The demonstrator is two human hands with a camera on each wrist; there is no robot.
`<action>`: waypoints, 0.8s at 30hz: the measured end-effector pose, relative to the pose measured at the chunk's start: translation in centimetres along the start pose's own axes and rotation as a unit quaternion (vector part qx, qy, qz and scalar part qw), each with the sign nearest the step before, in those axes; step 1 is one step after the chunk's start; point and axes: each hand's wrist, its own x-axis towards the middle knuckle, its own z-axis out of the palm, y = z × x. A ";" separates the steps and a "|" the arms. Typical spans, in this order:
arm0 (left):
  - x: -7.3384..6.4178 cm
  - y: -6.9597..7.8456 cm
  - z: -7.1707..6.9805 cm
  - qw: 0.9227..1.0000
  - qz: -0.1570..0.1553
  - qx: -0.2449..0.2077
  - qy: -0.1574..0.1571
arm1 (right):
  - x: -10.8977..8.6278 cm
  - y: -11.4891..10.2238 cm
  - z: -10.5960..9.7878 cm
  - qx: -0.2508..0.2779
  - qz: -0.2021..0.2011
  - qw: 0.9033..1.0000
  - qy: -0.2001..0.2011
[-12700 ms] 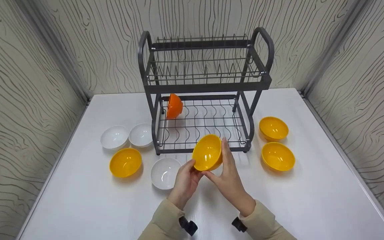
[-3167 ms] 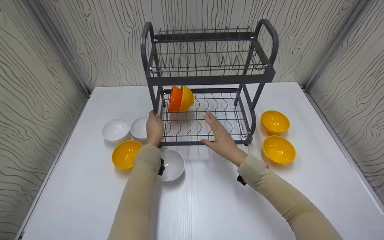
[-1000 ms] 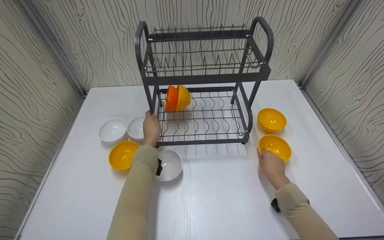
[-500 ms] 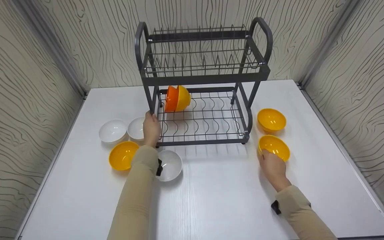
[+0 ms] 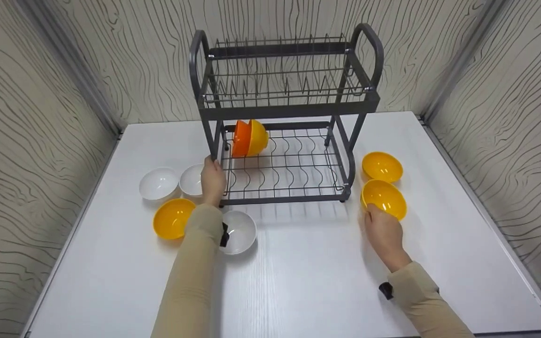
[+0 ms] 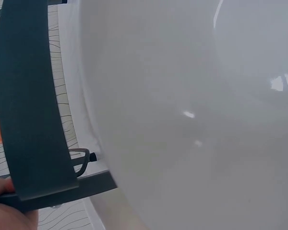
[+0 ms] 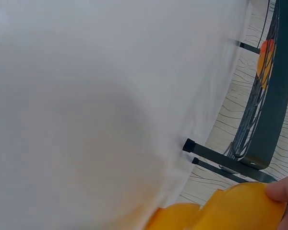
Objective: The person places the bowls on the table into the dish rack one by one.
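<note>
My left hand (image 5: pixel 213 183) grips the left post of a dark two-tier dish rack (image 5: pixel 289 111). In the left wrist view its fingers (image 6: pixel 9 218) wrap a bar of the rack. Over on the right, my right hand (image 5: pixel 384 234) pinches the near rim of a yellow bowl (image 5: pixel 387 193), which tilts up and overlaps a second yellow bowl (image 5: pixel 382 165) behind it. The right wrist view shows the thumb (image 7: pixel 284 189) on the held bowl. An orange bowl (image 5: pixel 241 138) and a yellow bowl (image 5: pixel 258 138) stand on edge, side by side, at the lower tier's left.
Left of the rack sit two white bowls, one farther out (image 5: pixel 158 184) and one (image 5: pixel 190 180) partly behind the left hand. A yellow bowl (image 5: pixel 173 218) and another white bowl (image 5: pixel 240 232) lie nearer, partly covered by the left sleeve. Patterned walls (image 5: pixel 510 141) enclose the white table (image 5: pixel 308 281).
The yellow bowl once held in both hands now stands beside the orange one. My right hand has moved right to another yellow bowl, now raised slightly. My left hand stays on the rack.
</note>
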 end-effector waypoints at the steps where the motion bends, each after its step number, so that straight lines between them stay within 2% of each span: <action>1: 0.0 0.0 0.0 1.000 0.000 -0.002 0.000 | 0.0 -0.2 -0.1 -0.001 -0.010 1.000 0.016; 4: 0.1 0.0 0.1 1.000 0.001 -0.009 0.001 | 0.0 -0.8 -0.4 -0.002 -0.039 0.997 0.061; 7: 0.1 0.0 0.2 1.000 0.000 -0.011 -0.001 | 0.0 -1.3 -0.7 0.001 -0.058 0.994 0.089; 12: 0.1 0.2 0.0 1.000 -0.013 -0.016 -0.020 | -0.1 -2.2 -1.0 0.017 -0.057 0.995 0.081; 19: -0.5 0.2 -0.8 0.995 -0.023 -0.066 -0.072 | -0.1 -3.2 -1.1 0.022 -0.086 0.991 0.097; 21: -0.9 0.2 -0.9 0.996 -0.012 -0.063 -0.068 | -0.1 -3.4 -1.2 0.021 -0.093 0.990 0.101; 24: -1.8 0.4 -1.0 0.998 0.005 -0.040 -0.043 | 0.1 -3.9 -1.3 0.024 -0.099 0.989 0.103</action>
